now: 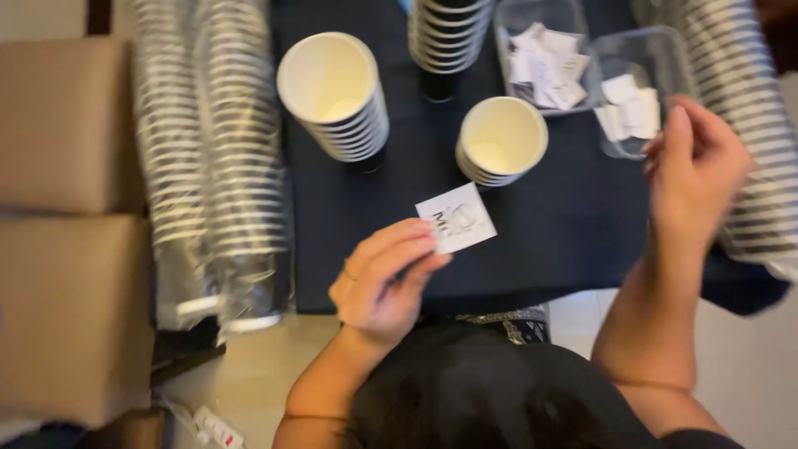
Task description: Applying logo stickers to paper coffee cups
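Nearest, at six o'clock, the person's dark-clothed body fills the bottom edge, blurred and cut off. Just above it, the left hand (384, 278) has its grip closed on a small white square packet (455, 218), pinched by its lower left corner between thumb and fingertips; the packet is flat, tilted, with a faint dark print too smeared to make out, and it hangs over the dark worktop (565, 224) near the middle. At three o'clock the right hand (694, 170) is raised beside a clear plastic tub (657, 58); its fingers are curled and motion-blurred, and I cannot tell whether its grip holds anything. Beyond the packet, at twelve o'clock, a short stack of white paper cups (501, 140) stands open-mouthed, and at eleven o'clock a taller cup stack (334, 96) leans toward the camera. Further back a third cup stack (449, 33) is cut off by the top edge. At one o'clock a second clear tub (509, 21) holds loose white packets. At nine o'clock long sleeves of wrapped cups (208, 158) lie beside brown cardboard boxes (66, 224); more wrapped cups (748, 125) run off the right edge.
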